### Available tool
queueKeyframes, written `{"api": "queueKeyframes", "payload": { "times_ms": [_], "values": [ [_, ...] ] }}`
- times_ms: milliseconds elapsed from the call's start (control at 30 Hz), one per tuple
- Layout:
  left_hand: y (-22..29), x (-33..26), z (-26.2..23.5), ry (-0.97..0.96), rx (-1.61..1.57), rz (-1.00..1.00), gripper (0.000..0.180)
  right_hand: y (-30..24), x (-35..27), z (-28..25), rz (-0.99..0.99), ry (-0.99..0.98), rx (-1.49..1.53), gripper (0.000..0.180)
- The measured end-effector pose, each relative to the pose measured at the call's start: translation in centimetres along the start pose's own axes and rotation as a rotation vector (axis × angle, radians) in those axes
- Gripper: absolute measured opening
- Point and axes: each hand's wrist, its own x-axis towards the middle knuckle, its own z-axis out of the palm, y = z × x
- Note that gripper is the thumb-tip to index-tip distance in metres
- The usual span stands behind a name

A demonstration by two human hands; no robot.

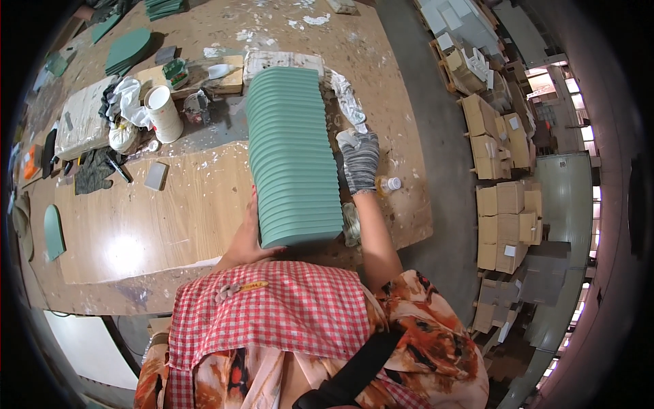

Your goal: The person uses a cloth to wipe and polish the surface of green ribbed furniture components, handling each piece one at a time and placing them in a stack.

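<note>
A long row of green flat pieces (293,153), stacked face to face, lies on the wooden workbench (170,218) and reaches from my chest toward the far side. My left hand (246,240), bare, presses against the row's near left end. My right hand (360,160), in a grey striped work glove, rests flat on the row's right side about midway along. Both hands clasp the stack between them.
A white bucket (163,112), rags, a grey block (156,175) and small tools lie to the left. More green arched pieces (127,49) sit at the far left and one (53,232) at the left edge. A small bottle (388,184) stands by my right wrist. Cardboard boxes (507,218) fill the floor to the right.
</note>
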Motion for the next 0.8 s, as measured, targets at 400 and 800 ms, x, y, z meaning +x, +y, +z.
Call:
{"api": "queueKeyframes", "payload": {
  "times_ms": [400,800],
  "values": [
    [-0.4,0.2,0.1,0.014,0.017,0.060,0.133,1.1,-2.1,5.3,-0.046,-0.272,0.144,0.030],
    [0.2,0.4,0.3,0.003,-0.018,0.053,0.133,4.3,-1.4,4.1,-0.185,-0.167,0.146,0.029]
  ]
}}
